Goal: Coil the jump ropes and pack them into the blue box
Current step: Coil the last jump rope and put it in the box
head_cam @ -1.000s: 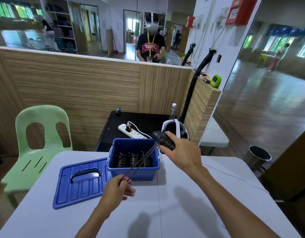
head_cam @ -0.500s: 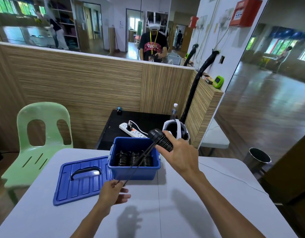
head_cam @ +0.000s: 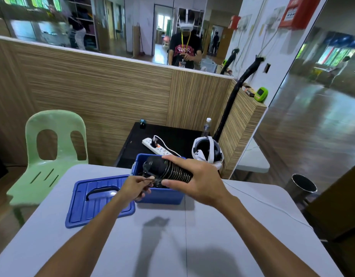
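A coiled black jump rope (head_cam: 168, 169), wound around its handles, lies sideways over the open blue box (head_cam: 162, 194). My right hand (head_cam: 196, 181) grips its right end from above. My left hand (head_cam: 137, 185) pinches the rope's loose end at the box's left front rim. More black coils lie inside the box, mostly hidden behind my hands. The blue box stands near the far edge of the grey table (head_cam: 172, 236).
The box's blue lid (head_cam: 96, 200) lies flat to the left of the box. A green plastic chair (head_cam: 50, 154) stands at the table's left. Behind the table a black low table holds a power strip (head_cam: 158, 146), a white headset (head_cam: 207, 151) and a bottle. A metal bin (head_cam: 302, 186) stands at the right.
The right hand has brought the coiled rope down and left over the box and turned it sideways. The left hand has moved up to the box rim, and the stretched rope end has shortened.
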Tool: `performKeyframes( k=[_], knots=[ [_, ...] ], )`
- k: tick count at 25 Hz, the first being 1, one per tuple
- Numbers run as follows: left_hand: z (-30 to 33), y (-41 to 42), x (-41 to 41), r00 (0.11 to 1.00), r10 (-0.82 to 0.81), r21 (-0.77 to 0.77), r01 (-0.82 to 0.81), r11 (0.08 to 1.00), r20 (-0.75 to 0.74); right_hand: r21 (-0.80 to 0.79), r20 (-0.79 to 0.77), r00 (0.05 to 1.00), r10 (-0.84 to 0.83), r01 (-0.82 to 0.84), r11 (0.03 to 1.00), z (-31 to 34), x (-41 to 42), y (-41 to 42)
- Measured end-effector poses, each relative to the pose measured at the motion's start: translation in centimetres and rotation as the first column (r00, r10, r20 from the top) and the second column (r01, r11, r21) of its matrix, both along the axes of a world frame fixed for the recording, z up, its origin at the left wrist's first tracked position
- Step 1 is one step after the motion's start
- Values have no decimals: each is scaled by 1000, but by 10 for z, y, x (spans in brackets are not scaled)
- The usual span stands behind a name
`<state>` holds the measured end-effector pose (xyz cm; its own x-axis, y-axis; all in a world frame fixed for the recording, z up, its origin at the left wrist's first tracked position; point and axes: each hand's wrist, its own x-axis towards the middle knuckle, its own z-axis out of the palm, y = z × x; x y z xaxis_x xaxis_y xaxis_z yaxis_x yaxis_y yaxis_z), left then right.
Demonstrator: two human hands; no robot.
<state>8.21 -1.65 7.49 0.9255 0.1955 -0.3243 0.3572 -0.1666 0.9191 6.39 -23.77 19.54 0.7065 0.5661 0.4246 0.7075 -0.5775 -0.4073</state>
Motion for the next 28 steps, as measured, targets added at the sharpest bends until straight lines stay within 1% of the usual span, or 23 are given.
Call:
performKeyframes(
  k=[2, 3, 5, 6, 8, 10, 12, 13, 15, 17, 20, 22, 23, 25, 26, 28],
  knots=[
    [11, 8, 10, 997, -49, 63, 45, 997, 62, -3, -50, 995, 85, -85, 996, -5, -6, 4],
    [17, 12, 16, 988, -106, 63, 99, 993, 109, -13, -66, 990, 124, -125, 992, -7, -10, 6],
    [30, 15, 25, 955, -234, 68, 226, 972, 180, -38, -62, 982, 180, -183, 982, -10, -19, 10],
    [38, 15, 26, 943, -274, 120, 255, 959, 189, -57, -39, 980, 196, -198, 979, -10, -23, 11],
    [53, 12, 29, 932, -321, 216, 283, 934, 166, -101, -5, 978, 210, -210, 973, -8, -31, 11],
    [68, 9, 32, 918, -364, 250, 319, 914, 160, -149, 39, 977, 211, -203, 968, -8, -36, 10],
    [90, 7, 35, 894, -407, 329, 334, 883, 185, -258, 79, 974, 210, -184, 949, -13, -38, 12],
    [104, 6, 37, 877, -429, 368, 333, 868, 219, -313, 73, 976, 203, -171, 934, -16, -38, 12],
    [131, -1, 37, 840, -426, 395, 285, 873, 335, -363, 26, 989, 147, -128, 923, -23, -36, 8],
    [151, -10, 27, 798, -403, 373, 243, 896, 449, -386, -27, 998, 65, -70, 920, -23, -28, 2],
    [158, -28, 6, 716, -428, 373, 247, 894, 552, -405, -63, 998, 0, -26, 914, -23, -16, -6],
    [155, -34, -3, 665, -383, 345, 197, 918, 641, -391, -80, 995, -52, 17, 920, -23, -10, -9],
    [153, -34, -6, 624, -396, 378, 170, 910, 673, -394, -80, 994, -80, 42, 918, -22, -6, -10],
    [144, -37, -12, 494, -512, 567, 47, 822, 702, -409, -59, 990, -131, 95, 908, -19, 1, -11],
    [137, -39, -15, 438, -546, 622, -39, 782, 714, -399, -49, 988, -150, 118, 909, -17, 4, -12],
    [123, -39, -24, 390, -540, 628, -142, 765, 746, -355, -45, 981, -191, 163, 920, -13, 9, -13]
  ],
)
